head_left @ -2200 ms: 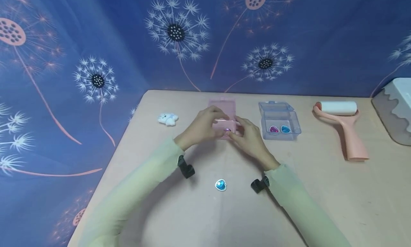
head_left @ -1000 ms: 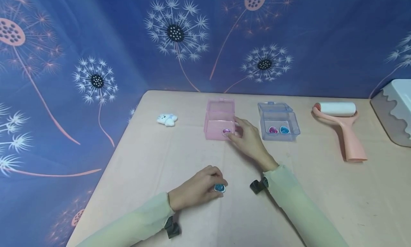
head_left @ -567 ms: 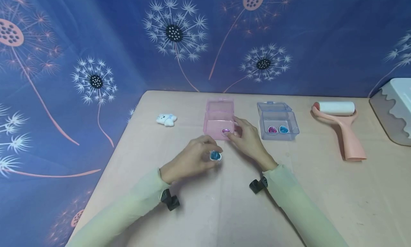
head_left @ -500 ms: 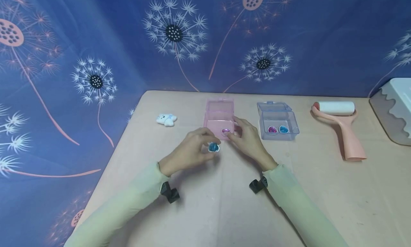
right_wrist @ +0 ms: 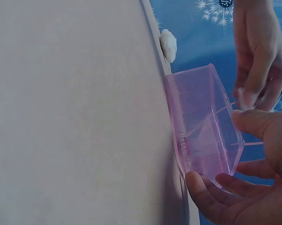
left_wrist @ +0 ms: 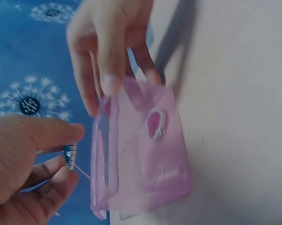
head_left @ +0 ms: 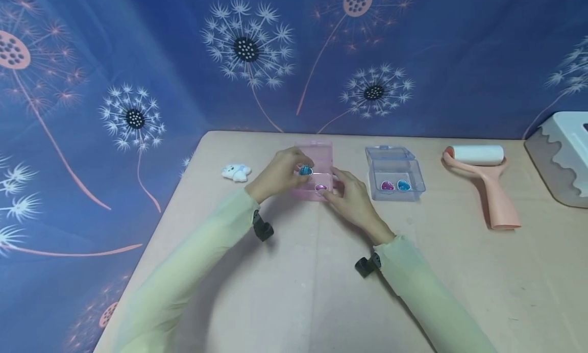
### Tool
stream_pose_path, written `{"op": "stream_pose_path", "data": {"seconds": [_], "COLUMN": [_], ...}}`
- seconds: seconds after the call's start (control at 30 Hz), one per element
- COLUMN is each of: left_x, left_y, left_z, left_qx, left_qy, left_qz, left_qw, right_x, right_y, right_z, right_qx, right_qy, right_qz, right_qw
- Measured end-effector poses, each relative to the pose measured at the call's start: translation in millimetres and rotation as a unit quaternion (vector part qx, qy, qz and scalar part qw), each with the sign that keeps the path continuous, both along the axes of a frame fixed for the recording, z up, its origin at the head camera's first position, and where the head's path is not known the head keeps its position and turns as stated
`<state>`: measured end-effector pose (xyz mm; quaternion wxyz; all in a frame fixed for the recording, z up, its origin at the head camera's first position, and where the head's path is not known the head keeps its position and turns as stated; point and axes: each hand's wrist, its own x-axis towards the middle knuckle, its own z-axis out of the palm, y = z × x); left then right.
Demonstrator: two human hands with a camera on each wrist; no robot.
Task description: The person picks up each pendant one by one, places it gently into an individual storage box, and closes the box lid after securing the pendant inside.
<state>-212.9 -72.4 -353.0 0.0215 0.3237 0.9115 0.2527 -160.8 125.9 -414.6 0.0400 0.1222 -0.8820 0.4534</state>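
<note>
My left hand (head_left: 277,173) pinches a blue heart-shaped gem (head_left: 305,170) with a silvery beaded rim. It is above the open pink plastic box (head_left: 323,152); in the left wrist view the gem (left_wrist: 70,157) is apart from the box walls. A pink heart gem (left_wrist: 154,124) lies inside the box, near its right end in the head view. My right hand (head_left: 356,200) grips the box's right end between thumb and fingers, as the right wrist view also shows. The box stands on the table with its lid raised.
Right of it stands an open bluish-purple box (head_left: 397,165) holding a magenta gem (head_left: 387,185) and a blue gem (head_left: 404,185). A white animal figure (head_left: 236,172) lies at left. Farther right are a pink-handled lint roller (head_left: 498,190) and a white-and-brown container (head_left: 560,159).
My left hand let go of the pink box, picked the blue gem off the table in front and carried it up over the box. The right hand stays at the box.
</note>
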Motion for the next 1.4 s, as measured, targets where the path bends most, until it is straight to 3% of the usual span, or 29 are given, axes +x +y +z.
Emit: {"op": "stream_pose_path", "data": {"seconds": [0.23,0.43,0.83,1.4], "left_x": [-16.8,-20.0,-20.2,-16.9], "left_y": [4.3,8.4,18.6,21.2], "left_z": [-6.6,-12.3,-16.1,-14.9], "left_qx": [-0.101,-0.124,-0.174,-0.174], "left_qy": [-0.018,-0.023,-0.024,-0.034], "left_qz": [-0.048,-0.075,-0.072,-0.047], "left_qw": [0.9936,0.9891,0.9818,0.9830], "right_x": [2.0,2.8,1.7,1.1], "right_y": [-2,-2,0,1], "right_z": [-0.1,0.1,1.2,1.4], "right_qx": [0.000,0.006,0.012,0.015], "right_qy": [-0.001,0.011,0.012,0.010], "right_qz": [0.002,0.002,-0.002,-0.003], "right_qw": [1.0000,0.9999,0.9998,0.9998]}}
